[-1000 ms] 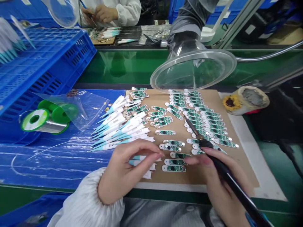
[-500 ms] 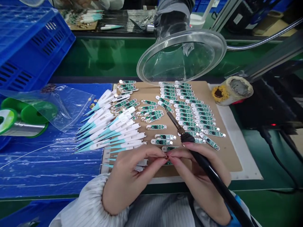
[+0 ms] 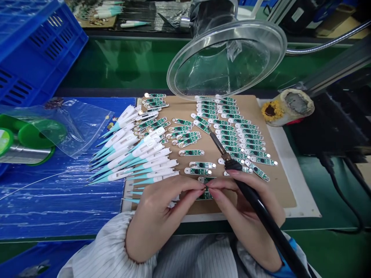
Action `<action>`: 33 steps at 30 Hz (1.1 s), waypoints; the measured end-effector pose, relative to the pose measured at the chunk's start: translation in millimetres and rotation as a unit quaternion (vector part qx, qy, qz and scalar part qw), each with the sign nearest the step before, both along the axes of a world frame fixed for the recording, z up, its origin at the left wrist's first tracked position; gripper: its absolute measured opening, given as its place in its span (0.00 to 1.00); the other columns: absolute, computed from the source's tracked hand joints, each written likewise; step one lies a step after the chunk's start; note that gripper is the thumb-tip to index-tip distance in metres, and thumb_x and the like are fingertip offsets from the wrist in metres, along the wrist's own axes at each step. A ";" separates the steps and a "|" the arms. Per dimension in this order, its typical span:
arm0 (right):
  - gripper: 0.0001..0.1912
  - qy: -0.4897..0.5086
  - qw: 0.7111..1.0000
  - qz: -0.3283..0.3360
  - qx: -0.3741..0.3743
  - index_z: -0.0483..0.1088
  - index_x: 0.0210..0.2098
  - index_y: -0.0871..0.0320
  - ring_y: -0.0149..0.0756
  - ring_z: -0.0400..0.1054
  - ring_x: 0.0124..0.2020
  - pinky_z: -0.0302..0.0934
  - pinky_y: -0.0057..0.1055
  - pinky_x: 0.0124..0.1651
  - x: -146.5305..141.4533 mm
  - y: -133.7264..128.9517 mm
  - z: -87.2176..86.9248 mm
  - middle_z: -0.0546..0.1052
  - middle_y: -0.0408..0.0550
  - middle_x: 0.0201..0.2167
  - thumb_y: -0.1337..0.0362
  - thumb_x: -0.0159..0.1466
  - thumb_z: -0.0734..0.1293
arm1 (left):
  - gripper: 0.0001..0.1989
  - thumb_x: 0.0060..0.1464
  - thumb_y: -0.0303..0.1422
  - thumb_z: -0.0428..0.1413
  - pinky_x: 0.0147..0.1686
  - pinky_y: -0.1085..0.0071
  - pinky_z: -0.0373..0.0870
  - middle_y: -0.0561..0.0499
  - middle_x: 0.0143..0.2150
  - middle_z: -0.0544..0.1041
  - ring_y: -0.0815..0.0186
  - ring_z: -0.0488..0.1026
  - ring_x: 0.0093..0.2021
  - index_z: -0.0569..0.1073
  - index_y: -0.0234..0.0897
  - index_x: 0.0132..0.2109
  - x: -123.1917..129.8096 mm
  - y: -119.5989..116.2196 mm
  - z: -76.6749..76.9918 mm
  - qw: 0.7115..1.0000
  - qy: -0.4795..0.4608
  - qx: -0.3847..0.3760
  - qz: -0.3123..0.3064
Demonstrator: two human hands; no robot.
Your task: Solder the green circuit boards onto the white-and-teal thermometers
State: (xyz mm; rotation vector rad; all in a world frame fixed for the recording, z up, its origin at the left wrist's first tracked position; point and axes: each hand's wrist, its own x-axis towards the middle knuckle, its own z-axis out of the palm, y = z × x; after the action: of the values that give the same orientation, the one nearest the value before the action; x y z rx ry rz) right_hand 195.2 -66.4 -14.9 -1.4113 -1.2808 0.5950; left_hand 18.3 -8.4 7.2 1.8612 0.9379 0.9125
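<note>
My left hand (image 3: pixel 164 216) pinches something too small to make out, thumb and forefinger together over the front of the brown board (image 3: pixel 278 189). Facing it, my right hand (image 3: pixel 249 212) pinches at the same spot, fingertips almost touching the left ones. A black soldering iron (image 3: pixel 261 210) also rests in my right hand, its metal tip pointing up and left over the circuit boards. Several rows of small green circuit boards (image 3: pixel 228 138) lie on the brown board. White and teal thermometers (image 3: pixel 124 154) are piled on its left side.
A magnifier lens (image 3: pixel 226 61) hangs above the far edge. Solder spools (image 3: pixel 26 148) and a plastic bag (image 3: pixel 78 127) lie at the left, below a blue crate (image 3: pixel 63 42). A round container with a yellow sponge (image 3: pixel 272 112) stands at the right, near black equipment (image 3: pixel 324 119).
The view has shifted slightly. My fingertips remain together in a pinch, a little higher in the picture, and the iron's tip sits slightly farther right.
</note>
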 end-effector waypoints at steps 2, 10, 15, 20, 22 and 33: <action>0.28 -0.009 1.000 0.003 0.005 0.71 0.54 0.46 0.38 0.79 0.36 0.76 0.39 0.44 -0.5 -0.9 0.7 0.82 0.39 0.36 0.76 0.57 0.74 | 0.07 0.60 0.25 0.61 0.39 0.78 0.75 0.56 0.39 0.83 0.71 0.80 0.37 0.76 0.41 0.44 -0.2 -0.7 -0.6 1.000 0.000 -0.022 -0.003; 0.28 0.010 1.000 0.018 0.017 0.70 0.53 0.49 0.35 0.78 0.36 0.74 0.35 0.42 -4.0 -2.7 0.9 0.80 0.38 0.34 0.78 0.57 0.73 | 0.04 0.62 0.25 0.58 0.45 0.74 0.70 0.51 0.41 0.74 0.69 0.74 0.44 0.76 0.38 0.40 1.2 -0.7 -3.2 0.996 -0.049 -0.078 0.001; 0.28 0.000 0.999 0.041 0.015 0.69 0.54 0.49 0.36 0.78 0.40 0.73 0.34 0.46 0.0 0.6 2.9 0.82 0.39 0.38 0.78 0.59 0.73 | 0.04 0.65 0.28 0.57 0.42 0.75 0.70 0.55 0.39 0.77 0.71 0.75 0.41 0.73 0.41 0.40 1.2 -3.1 -0.9 0.984 -0.049 -0.169 -0.002; 0.30 -0.011 0.998 0.039 0.041 0.69 0.54 0.49 0.34 0.77 0.39 0.72 0.32 0.43 0.4 0.8 3.4 0.82 0.36 0.37 0.78 0.57 0.75 | 0.03 0.63 0.29 0.60 0.36 0.80 0.72 0.59 0.34 0.80 0.74 0.77 0.34 0.76 0.42 0.38 3.8 -3.0 1.0 0.975 -0.058 -0.216 0.007; 0.30 0.003 0.999 0.034 0.038 0.69 0.55 0.49 0.34 0.77 0.38 0.73 0.32 0.42 -0.3 0.1 2.6 0.82 0.37 0.37 0.79 0.57 0.74 | 0.03 0.62 0.28 0.60 0.36 0.81 0.74 0.59 0.34 0.81 0.74 0.79 0.34 0.77 0.42 0.39 5.5 -3.2 1.5 0.969 -0.085 -0.230 0.009; 0.29 -0.011 0.999 0.030 0.036 0.69 0.54 0.50 0.35 0.78 0.36 0.74 0.35 0.42 -2.8 -0.1 0.7 0.80 0.38 0.35 0.78 0.57 0.73 | 0.05 0.60 0.26 0.61 0.36 0.79 0.76 0.58 0.35 0.82 0.72 0.79 0.33 0.79 0.41 0.39 7.0 -7.4 -1.2 0.973 -0.103 -0.199 0.045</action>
State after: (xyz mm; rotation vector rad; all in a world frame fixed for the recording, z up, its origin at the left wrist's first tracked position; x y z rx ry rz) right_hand 192.4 -66.5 -14.2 -1.3268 -1.3526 0.5695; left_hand 25.3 -15.8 6.1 1.3674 0.9988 0.8774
